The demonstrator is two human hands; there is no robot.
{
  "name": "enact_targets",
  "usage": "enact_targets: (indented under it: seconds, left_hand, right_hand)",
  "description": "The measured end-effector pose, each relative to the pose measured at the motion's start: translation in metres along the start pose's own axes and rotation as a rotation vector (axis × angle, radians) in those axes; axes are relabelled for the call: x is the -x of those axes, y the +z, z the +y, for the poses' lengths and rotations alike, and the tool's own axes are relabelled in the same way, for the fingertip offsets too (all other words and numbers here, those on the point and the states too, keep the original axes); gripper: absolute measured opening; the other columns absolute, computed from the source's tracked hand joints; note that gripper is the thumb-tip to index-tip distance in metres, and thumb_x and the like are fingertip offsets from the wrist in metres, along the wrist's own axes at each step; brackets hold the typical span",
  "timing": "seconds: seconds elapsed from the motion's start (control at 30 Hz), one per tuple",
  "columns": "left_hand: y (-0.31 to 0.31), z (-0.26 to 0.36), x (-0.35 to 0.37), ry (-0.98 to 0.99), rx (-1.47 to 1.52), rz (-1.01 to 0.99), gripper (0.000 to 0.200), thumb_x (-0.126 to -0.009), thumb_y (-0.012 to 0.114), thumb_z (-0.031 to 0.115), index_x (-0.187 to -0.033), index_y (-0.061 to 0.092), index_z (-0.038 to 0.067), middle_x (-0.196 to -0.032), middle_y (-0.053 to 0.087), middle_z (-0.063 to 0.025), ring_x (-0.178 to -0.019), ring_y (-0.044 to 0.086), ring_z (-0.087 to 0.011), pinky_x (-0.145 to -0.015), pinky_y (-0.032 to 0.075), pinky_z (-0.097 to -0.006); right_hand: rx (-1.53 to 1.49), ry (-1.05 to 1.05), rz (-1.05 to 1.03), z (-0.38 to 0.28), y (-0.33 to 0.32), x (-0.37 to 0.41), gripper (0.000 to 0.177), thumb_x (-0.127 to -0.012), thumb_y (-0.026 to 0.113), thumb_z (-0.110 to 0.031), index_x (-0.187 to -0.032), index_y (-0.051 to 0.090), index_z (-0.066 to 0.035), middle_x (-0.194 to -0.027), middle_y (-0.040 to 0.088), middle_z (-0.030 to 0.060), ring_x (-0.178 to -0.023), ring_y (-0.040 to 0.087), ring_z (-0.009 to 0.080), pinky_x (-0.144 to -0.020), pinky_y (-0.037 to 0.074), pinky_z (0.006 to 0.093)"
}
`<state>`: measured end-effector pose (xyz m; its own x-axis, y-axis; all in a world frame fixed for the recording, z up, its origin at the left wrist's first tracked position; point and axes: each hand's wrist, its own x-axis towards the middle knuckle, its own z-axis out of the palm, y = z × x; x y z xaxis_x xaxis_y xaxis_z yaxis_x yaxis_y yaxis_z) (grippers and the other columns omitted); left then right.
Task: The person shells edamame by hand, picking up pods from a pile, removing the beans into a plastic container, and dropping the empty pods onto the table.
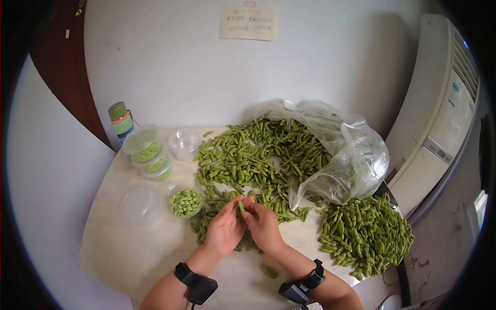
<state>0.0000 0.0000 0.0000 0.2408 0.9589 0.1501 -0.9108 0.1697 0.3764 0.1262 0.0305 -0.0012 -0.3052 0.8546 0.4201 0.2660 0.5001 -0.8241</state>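
A green soybean pod [241, 206] is pinched between my two hands, above the front of the pod pile. My left hand [226, 229] has its fingers closed around the pod's left side. From the right, my right hand [263, 224] presses thumb and fingers on the same pod. Just left of my hands, a round transparent tub [170, 211] holds shelled green beans [184, 202]. A wide heap of pods [243, 168] spreads behind and beneath my hands. One loose pod or husk [269, 270] lies on the table near my right forearm.
Lidded tubs of beans [147, 151] are stacked at back left, beside a green bottle [121, 121]. Another transparent tub [184, 144] and a lid [140, 206] lie nearby. A plastic bag [361, 155] covers the heap's right. More pods [367, 235] reach the table's right edge.
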Motion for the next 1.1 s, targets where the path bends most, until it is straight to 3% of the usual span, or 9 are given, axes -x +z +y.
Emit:
enact_targets:
  seconds: [0.07,0.17,0.4,0.57,0.63,0.77,0.87,1.0,1.1]
  left_hand:
    - [0.0,0.001,0.0,0.053,-0.176,-0.004,0.046,-0.087,0.045,0.005,-0.132,0.036,0.006,-0.137,0.037,-0.0105,-0.126,0.036,-0.0222,-0.105,0.025,-0.0364]
    - [0.009,-0.005,-0.001,0.087,-0.338,0.055,0.048,-0.082,0.045,-0.006,-0.129,0.041,0.006,-0.132,0.043,-0.0105,-0.125,0.039,-0.0225,-0.103,0.031,-0.0364]
    - [0.01,-0.011,0.0,0.125,-0.588,0.191,0.046,-0.085,0.04,-0.011,-0.129,0.04,0.001,-0.129,0.045,-0.011,-0.118,0.045,-0.0191,-0.097,0.037,-0.0304]
    - [0.002,-0.014,-0.002,0.203,-0.627,0.188,0.036,-0.088,0.041,-0.007,-0.123,0.045,0.0,-0.125,0.05,-0.0135,-0.11,0.051,-0.0188,-0.094,0.041,-0.03]
    - [0.004,-0.016,-0.003,0.219,-0.655,0.217,0.032,-0.091,0.041,-0.002,-0.123,0.045,-0.001,-0.123,0.051,-0.0131,-0.108,0.052,-0.0191,-0.093,0.042,-0.0304]
    - [0.001,-0.017,-0.005,0.218,-0.696,0.172,0.03,-0.094,0.039,0.004,-0.122,0.046,-0.001,-0.121,0.052,-0.0136,-0.105,0.053,-0.019,-0.089,0.044,-0.0296]
    - [-0.001,-0.016,-0.002,0.233,-0.725,0.274,0.028,-0.094,0.037,0.003,-0.12,0.047,-0.001,-0.117,0.054,-0.0135,-0.102,0.054,-0.0179,-0.079,0.048,-0.0267]
    - [-0.004,-0.015,-0.001,0.24,-0.807,0.353,0.031,-0.092,0.035,-0.001,-0.12,0.048,0.0,-0.117,0.054,-0.0124,-0.094,0.055,-0.0149,-0.073,0.046,-0.0229]
    - [-0.006,-0.014,0.0,0.201,-0.766,0.263,0.032,-0.091,0.036,-0.001,-0.122,0.044,-0.002,-0.119,0.052,-0.0114,-0.102,0.053,-0.0164,-0.084,0.044,-0.0252]
  right_hand:
    - [-0.211,0.15,-0.01,-0.002,0.0,0.0,0.026,-0.089,0.052,-0.007,-0.113,0.051,0.003,-0.077,0.056,0.0031,-0.063,0.05,0.0084,-0.058,0.043,0.0208]
    - [-0.367,0.255,0.081,-0.001,-0.004,0.004,0.015,-0.089,0.052,-0.007,-0.101,0.053,0.002,-0.071,0.052,0.0005,-0.058,0.046,0.0063,-0.053,0.039,0.0195]
    - [-0.412,0.332,0.056,0.0,-0.008,0.005,0.005,-0.089,0.051,-0.006,-0.089,0.05,-0.001,-0.067,0.049,-0.0011,-0.056,0.043,0.0051,-0.05,0.036,0.0193]
    - [-0.167,0.075,0.121,0.006,-0.004,0.007,0.013,-0.082,0.062,-0.005,-0.09,0.055,0.002,-0.073,0.057,0.0037,-0.063,0.053,0.0104,-0.058,0.044,0.0231]
    - [-0.1,0.069,0.077,0.005,-0.008,0.004,0.018,-0.078,0.065,-0.005,-0.092,0.058,0.003,-0.078,0.06,0.0064,-0.069,0.057,0.0132,-0.063,0.047,0.0253]
    - [-0.017,0.03,0.051,0.002,-0.012,0.006,0.023,-0.077,0.065,-0.007,-0.097,0.059,0.003,-0.087,0.06,0.0147,-0.072,0.059,0.0237,-0.065,0.047,0.0322]
    - [-0.018,0.026,-0.008,-0.013,-0.017,0.009,0.024,-0.076,0.063,-0.009,-0.097,0.06,0.002,-0.086,0.058,0.0178,-0.077,0.057,0.0332,-0.07,0.046,0.0365]
    - [0.103,-0.044,-0.011,-0.018,-0.017,0.011,0.028,-0.075,0.059,-0.008,-0.102,0.058,0.0,-0.09,0.058,0.0183,-0.079,0.057,0.0352,-0.07,0.047,0.0395]
    - [0.166,-0.123,0.03,-0.018,-0.018,0.013,0.031,-0.074,0.057,-0.007,-0.104,0.055,0.0,-0.094,0.058,0.0181,-0.08,0.058,0.0356,-0.069,0.048,0.0414]
